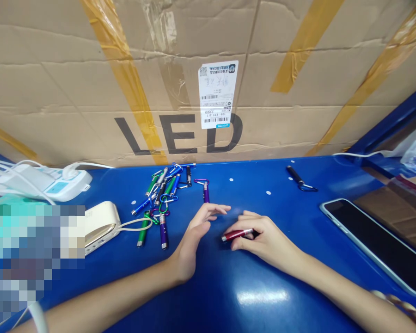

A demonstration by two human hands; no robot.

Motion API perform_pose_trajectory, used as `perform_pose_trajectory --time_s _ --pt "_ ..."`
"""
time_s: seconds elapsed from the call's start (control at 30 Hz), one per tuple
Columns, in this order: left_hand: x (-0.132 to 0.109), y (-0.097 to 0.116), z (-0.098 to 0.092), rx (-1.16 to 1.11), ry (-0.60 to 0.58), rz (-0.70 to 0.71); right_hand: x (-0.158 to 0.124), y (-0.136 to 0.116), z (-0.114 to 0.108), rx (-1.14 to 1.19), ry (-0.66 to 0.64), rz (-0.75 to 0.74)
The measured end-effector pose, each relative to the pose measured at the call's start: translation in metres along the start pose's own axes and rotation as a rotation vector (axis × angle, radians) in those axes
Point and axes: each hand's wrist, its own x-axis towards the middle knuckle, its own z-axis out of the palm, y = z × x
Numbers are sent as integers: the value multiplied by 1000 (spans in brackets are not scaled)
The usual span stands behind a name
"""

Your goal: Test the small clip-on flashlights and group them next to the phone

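Observation:
My right hand (263, 238) rests on the blue table (249, 282) with its fingers closed around a small red keychain flashlight (236, 234), whose silver tip points left. My left hand (197, 233) lies just left of it, fingers stretched out and holding nothing, its fingertips close to the red flashlight. A purple flashlight (205, 191) with a carabiner lies just beyond my left fingertips. Farther left is a loose pile of several keychain flashlights (161, 194) in green, blue, purple, black and silver.
A big cardboard box (180, 78) marked LED walls off the back. A black flashlight (298, 179) lies at back right, a phone (377, 243) face up at right. A white power strip (52, 182) and a cream power bank (99, 224) sit at left.

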Motion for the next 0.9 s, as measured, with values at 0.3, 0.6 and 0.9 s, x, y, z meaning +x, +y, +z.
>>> perform_pose_trajectory --time_s 0.3,0.6,0.9 --pt "1 -1 0 -6 1 -2 0 0 0 1 -13 23" --pt "0 -2 -1 -3 5 0 0 0 0 21 9 26" --pt "0 0 0 3 8 -5 0 0 0 40 13 24"
